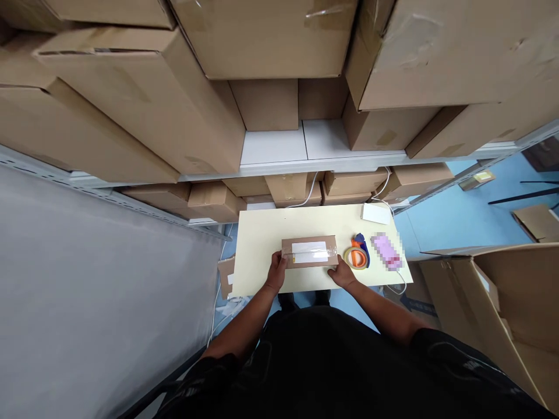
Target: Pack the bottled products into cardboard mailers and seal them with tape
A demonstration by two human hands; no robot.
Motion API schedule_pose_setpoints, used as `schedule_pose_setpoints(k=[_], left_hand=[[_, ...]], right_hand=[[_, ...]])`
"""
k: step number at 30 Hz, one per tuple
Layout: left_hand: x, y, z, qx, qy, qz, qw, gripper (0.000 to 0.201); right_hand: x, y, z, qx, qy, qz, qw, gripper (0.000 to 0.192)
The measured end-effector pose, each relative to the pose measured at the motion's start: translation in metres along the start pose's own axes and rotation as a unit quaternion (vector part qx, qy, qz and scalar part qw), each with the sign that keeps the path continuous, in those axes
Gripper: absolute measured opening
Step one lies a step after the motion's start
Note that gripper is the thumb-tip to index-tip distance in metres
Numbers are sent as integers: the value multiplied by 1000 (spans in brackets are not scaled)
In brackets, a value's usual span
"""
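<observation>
Beyond the far edge of the table, a shelving unit (pixel 275 145) carries stacked cartons (pixel 271 41) on two visible levels. Past the table's right edge stands a large open carton (pixel 463 302). The table (pixel 262 233) has a pale yellow top.

A small cardboard box (pixel 309 252) lies between the near and far edges, slightly toward the left edge, its long sides roughly parallel to the near edge. The left hand (pixel 276 270) grasps the box's left end, thumb over the top. The right hand (pixel 342 273) grips the near right corner; the pressure applied cannot be determined.

Toward the right edge lies a pink item (pixel 386 251), blurred beyond identification. Near the far right corner sits a white block (pixel 375 213). Between the box and the pink item lies an orange and blue tape dispenser (pixel 357 256), touched by neither hand.

Status, judged from the top face: the box is closed, a white label (pixel 305 248) is attached, and clear tape (pixel 331 253) runs lengthwise across it. Closing, labelling and top taping appear complete. The underside is hidden; any taping left there cannot be confirmed.
</observation>
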State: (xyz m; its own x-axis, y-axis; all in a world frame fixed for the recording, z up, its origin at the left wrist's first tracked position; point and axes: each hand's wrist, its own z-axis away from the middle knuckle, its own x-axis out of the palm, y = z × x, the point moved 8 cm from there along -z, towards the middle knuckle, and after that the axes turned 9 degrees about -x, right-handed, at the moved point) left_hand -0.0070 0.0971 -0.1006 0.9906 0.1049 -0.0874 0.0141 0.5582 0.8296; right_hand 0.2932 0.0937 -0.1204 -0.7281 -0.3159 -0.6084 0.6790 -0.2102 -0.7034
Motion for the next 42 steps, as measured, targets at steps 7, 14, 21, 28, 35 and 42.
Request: schedule_pose_setpoints(k=[7, 14, 21, 28, 35, 42], left_hand=[[-5, -1, 3, -14, 4, -25, 1000, 56], [-13, -3, -1, -30, -12, -32, 999, 53], [-29, 5, -9, -38, -12, -12, 999, 52], [-43, 29, -10, -47, -2, 12, 999, 42], [-40, 90, -17, 46, 5, -40, 998, 30], [24, 172, -11, 151, -16, -91, 984, 27]], right_hand=[[1, 5, 8, 55, 8, -35, 998, 36], [-14, 4, 28, 53, 49, -59, 996, 29], [-39, -4, 32, 36, 100, -122, 987, 39], [-61, -15, 35, 15, 134, -112, 985, 34], [-107, -19, 29, 5, 186, -85, 979, 25], [-168, 8, 7, 19, 242, -82, 967, 30]])
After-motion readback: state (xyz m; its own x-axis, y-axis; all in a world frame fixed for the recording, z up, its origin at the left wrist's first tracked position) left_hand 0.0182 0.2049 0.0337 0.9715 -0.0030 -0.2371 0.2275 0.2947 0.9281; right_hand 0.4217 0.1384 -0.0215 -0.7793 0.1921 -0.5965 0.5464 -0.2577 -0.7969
